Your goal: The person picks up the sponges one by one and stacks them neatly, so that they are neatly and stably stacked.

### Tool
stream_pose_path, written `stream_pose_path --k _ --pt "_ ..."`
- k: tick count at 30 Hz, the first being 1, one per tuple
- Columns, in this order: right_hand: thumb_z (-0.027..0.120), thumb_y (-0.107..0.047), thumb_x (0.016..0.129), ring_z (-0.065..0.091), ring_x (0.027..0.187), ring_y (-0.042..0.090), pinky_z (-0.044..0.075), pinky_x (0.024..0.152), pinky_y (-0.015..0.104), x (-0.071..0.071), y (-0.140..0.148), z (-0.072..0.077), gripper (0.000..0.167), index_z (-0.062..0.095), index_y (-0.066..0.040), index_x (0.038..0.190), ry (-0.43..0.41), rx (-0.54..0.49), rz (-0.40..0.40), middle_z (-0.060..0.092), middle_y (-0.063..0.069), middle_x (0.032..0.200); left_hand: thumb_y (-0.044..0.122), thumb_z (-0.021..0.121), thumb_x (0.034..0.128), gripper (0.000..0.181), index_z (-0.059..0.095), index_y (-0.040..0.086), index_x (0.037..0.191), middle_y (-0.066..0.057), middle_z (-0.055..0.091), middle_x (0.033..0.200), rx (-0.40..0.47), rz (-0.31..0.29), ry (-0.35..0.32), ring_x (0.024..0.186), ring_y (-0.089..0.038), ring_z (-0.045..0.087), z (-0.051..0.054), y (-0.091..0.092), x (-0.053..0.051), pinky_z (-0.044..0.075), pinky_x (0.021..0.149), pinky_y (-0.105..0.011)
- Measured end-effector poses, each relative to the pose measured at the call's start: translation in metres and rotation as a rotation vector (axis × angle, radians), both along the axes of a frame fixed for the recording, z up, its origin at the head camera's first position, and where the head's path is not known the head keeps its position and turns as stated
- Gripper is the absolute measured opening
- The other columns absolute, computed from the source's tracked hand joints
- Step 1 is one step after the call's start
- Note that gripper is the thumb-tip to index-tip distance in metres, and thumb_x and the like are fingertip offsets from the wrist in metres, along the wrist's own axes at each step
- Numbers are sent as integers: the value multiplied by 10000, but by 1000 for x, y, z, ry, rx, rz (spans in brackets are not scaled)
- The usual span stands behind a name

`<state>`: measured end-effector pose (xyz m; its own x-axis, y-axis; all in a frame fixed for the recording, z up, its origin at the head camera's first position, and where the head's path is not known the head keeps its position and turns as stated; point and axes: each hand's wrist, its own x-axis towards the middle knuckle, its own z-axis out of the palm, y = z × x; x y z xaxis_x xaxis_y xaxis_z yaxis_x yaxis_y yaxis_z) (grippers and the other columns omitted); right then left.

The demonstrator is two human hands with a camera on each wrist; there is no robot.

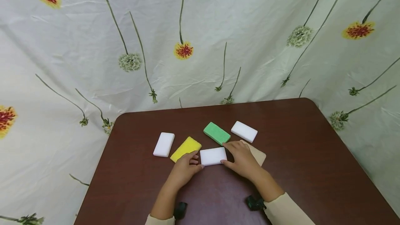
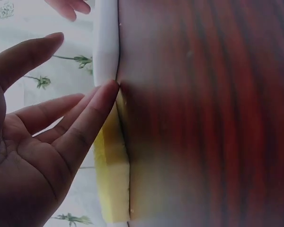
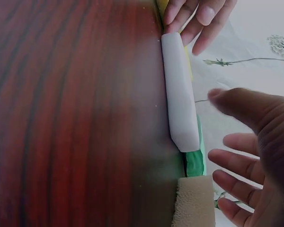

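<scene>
A white rectangular sponge (image 1: 213,156) lies flat near the table's middle, between both hands. My left hand (image 1: 185,167) is at its left end, fingers fairly straight, a fingertip at the sponge's edge in the left wrist view. The right hand (image 1: 240,157) hovers by its right end, fingers spread and holding nothing; the right wrist view shows a gap between them. A yellow sponge (image 1: 185,149) lies beside my left hand, partly covered by it. Behind the right hand are a green sponge (image 1: 217,133) and a porous beige sponge (image 1: 257,155), the latter partly hidden.
Two more white blocks lie on the brown table (image 1: 300,169): one at the left (image 1: 164,144), one at the back right (image 1: 244,131). A flower-patterned cloth (image 1: 200,72) hangs behind the table. Dark wrist devices (image 1: 254,202) sit below the wrists.
</scene>
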<state>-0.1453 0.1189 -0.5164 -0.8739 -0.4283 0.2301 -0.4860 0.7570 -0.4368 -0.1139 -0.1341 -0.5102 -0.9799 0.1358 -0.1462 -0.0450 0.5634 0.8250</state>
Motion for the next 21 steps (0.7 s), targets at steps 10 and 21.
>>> stream_pose_path --k 10,21 --pt "840 -245 824 597 1136 302 411 977 531 5 -4 -3 410 728 -92 1188 34 8 7 697 72 1159 130 796 850 652 533 -40 1421 -108 655 1146 -28 -23 -14 1020 -214 663 -5 4 -7 564 851 -363" --pt "852 -228 811 579 1144 297 408 997 539 8 -4 -4 406 728 -90 1172 27 -9 3 683 62 1152 90 818 821 671 541 -45 1417 -89 660 1042 -68 -41 19 894 -152 645 -4 7 -14 528 745 -247"
